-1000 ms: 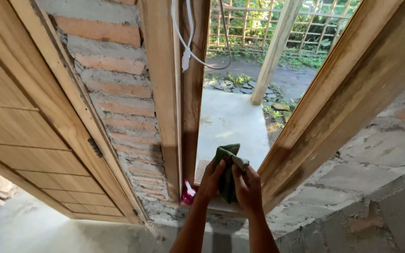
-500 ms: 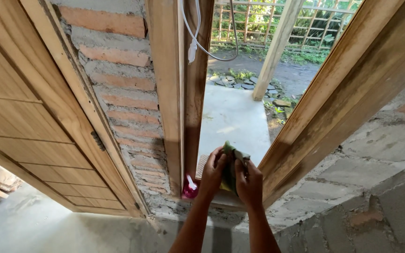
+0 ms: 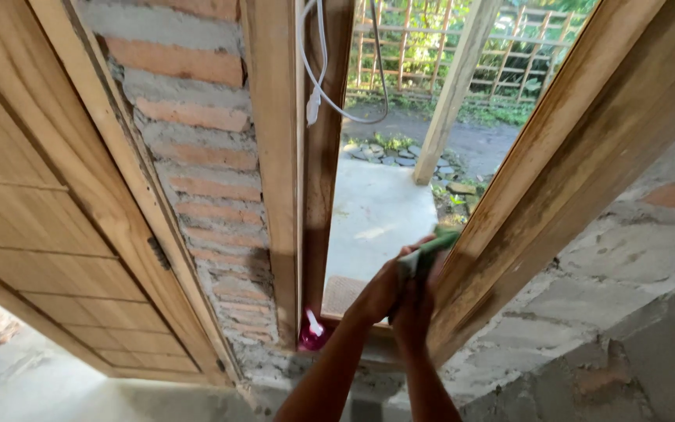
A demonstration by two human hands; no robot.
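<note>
While arms reach forward, both hands [image 3: 401, 293] press green pad [image 3: 431, 248] against wooden frame [image 3: 541, 195].

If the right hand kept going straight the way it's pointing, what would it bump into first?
Probably the wooden door frame: the right hand, holding a green cloth, points up and to the right at its inner edge. Depth is hard to judge.

Bare brick wall [image 3: 197, 180], wooden door frame [image 3: 275, 156], daylight, lattice fence [image 3: 447, 47] outside.
</note>
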